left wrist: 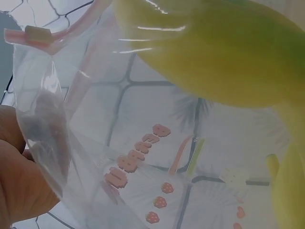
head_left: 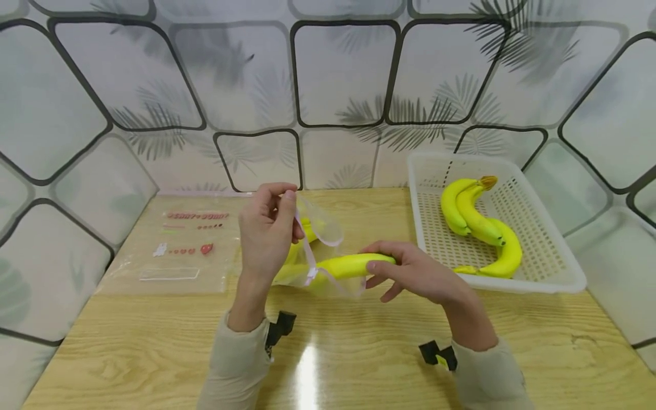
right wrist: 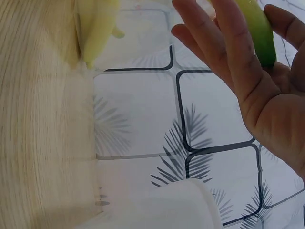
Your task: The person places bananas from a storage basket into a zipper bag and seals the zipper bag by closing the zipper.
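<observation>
My left hand (head_left: pixel 266 228) pinches the pink-edged mouth of a clear slider zip bag (head_left: pixel 328 228), holding it up and open. The pink strip has a small slider (left wrist: pixel 38 34), and pink letters and strawberries are printed on the film. Between the thumb and fingers of my right hand (head_left: pixel 415 270) is a yellow banana (head_left: pixel 353 265) with a green tip. It lies level across the bag's mouth, its left part behind the clear film. More yellow bananas (head_left: pixel 307 230) show through the bag, partly hidden by my left hand and the film.
A white plastic basket (head_left: pixel 545 228) stands at the right, with several bananas (head_left: pixel 476 213) in it. At the left, another clear printed bag (head_left: pixel 179 245) lies flat on the wooden table (head_left: pixel 359 347). A patterned curtain (head_left: pixel 343 74) encloses the back and sides.
</observation>
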`<state>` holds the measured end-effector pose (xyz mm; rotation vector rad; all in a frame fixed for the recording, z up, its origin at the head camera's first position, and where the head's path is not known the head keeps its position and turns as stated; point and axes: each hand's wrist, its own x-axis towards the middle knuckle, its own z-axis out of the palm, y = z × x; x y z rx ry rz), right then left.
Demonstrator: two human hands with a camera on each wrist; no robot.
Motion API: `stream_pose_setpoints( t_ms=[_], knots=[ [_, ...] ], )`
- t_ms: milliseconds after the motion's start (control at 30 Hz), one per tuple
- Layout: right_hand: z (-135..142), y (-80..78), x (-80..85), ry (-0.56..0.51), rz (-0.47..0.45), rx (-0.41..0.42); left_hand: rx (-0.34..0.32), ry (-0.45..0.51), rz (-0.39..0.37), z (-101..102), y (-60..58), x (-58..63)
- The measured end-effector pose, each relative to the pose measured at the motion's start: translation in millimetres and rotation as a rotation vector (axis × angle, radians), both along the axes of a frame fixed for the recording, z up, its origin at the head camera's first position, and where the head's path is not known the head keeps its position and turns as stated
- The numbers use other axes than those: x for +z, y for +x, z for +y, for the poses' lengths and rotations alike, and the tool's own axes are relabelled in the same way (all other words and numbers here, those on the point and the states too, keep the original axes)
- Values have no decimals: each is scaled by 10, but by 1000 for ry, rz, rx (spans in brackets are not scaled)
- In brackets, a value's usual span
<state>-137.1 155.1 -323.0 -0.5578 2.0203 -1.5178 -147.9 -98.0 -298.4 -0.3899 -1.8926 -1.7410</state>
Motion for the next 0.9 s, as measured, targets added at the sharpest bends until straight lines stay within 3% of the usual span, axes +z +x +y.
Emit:
stream_pose_setpoints(
  t_ms=[300, 567, 900],
  knots=[
    [-21, -8, -53, -16, 3, 29, 13, 5, -11, -19, 3, -15],
    [48, 12, -28, 49, 72, 134, 8, 11, -6, -25, -1, -4],
    [56, 5, -20, 27, 144, 115, 3, 19, -2, -24, 2, 3]
  ],
)
